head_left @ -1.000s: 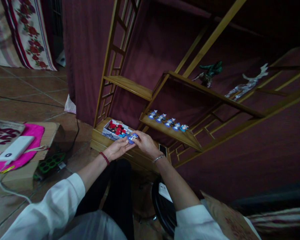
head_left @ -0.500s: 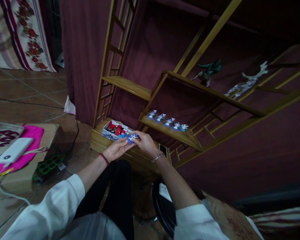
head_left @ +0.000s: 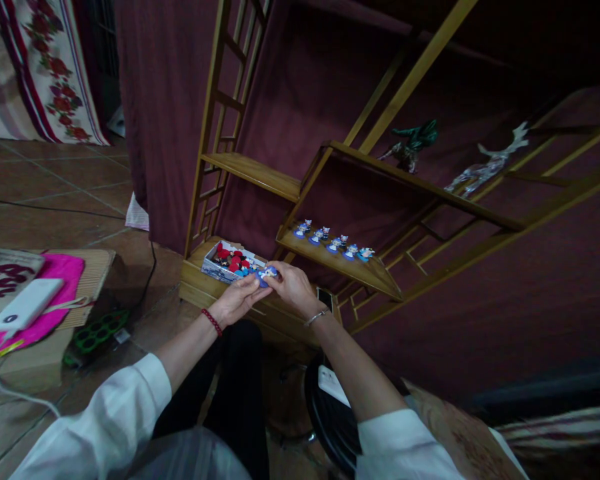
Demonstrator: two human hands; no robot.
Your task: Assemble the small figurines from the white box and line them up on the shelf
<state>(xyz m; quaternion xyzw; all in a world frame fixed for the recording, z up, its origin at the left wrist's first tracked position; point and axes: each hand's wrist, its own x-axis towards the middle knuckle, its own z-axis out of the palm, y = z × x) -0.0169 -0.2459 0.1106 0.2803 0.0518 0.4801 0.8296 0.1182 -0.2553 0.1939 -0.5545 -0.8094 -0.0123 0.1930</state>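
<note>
1. Closed fingers of the left hand [head_left: 237, 299] are placed at 8 o'clock on a small blue-purple figure [head_left: 266, 276]; it is pinched at about 4 o'clock by the fingers of the right hand [head_left: 295, 288].
2. Near the figure, at 10 o'clock, an open box [head_left: 215, 271] is filled with red and blue pieces.
3. At 2 o'clock, similar small figures [head_left: 334, 246] are lined up on a wooden shelf [head_left: 380, 279].
4. Farther out at 2 o'clock, a green ornament [head_left: 416, 139] and a clear deer [head_left: 490, 165] are carried by a higher shelf [head_left: 420, 183].
</note>
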